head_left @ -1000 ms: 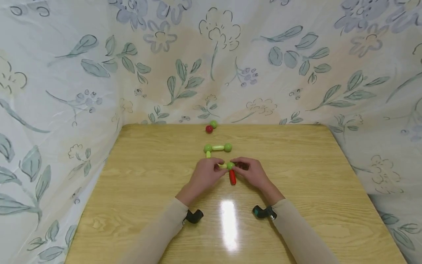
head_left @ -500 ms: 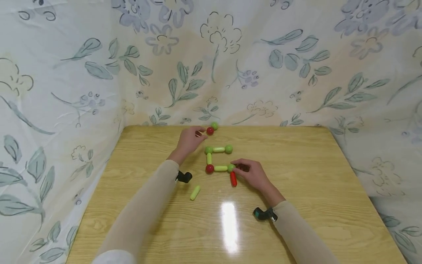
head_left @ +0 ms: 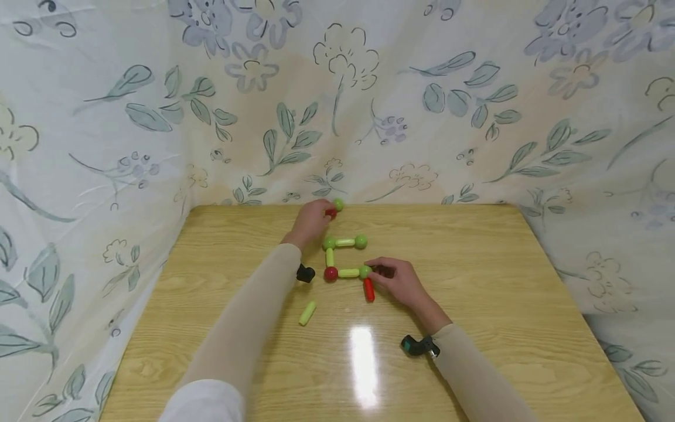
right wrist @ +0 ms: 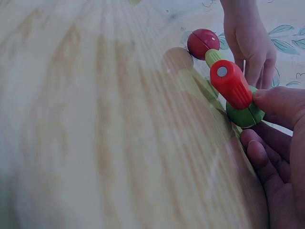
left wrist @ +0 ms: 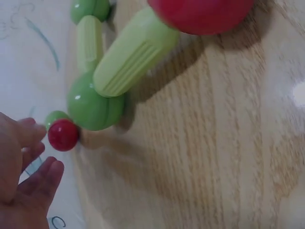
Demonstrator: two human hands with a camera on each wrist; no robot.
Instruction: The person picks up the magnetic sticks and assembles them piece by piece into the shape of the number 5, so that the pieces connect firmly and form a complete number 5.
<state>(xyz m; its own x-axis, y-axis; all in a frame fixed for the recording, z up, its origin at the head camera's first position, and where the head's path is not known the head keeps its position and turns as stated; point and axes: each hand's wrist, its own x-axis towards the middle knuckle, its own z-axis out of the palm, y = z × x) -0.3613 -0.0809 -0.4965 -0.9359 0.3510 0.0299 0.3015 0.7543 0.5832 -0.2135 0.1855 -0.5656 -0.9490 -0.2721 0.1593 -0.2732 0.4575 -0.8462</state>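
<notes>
My left hand [head_left: 311,221] reaches to a loose red ball [head_left: 331,214] near the table's back edge. In the left wrist view its fingers stand apart beside that red ball [left wrist: 64,135]; contact is hard to tell. My right hand [head_left: 399,281] pinches a green ball [head_left: 364,271] between thumb and fingers. From this ball a red magnetic rod [head_left: 369,290] sticks out toward me, its silvery end showing in the right wrist view. A light green rod [head_left: 348,273] links the held ball to a red corner ball [head_left: 330,274].
From the red corner, another rod [head_left: 330,258] runs back to a green ball [head_left: 329,242], then a rod [head_left: 345,242] leads right to a green end ball [head_left: 361,241]. A loose light green rod [head_left: 307,313] lies nearer me. Another green ball [head_left: 338,204] sits at the back edge.
My left hand has left the joined pieces and moved back to the loose red ball, uncovering the red corner and the loose rod. My right hand stays at its green ball.
</notes>
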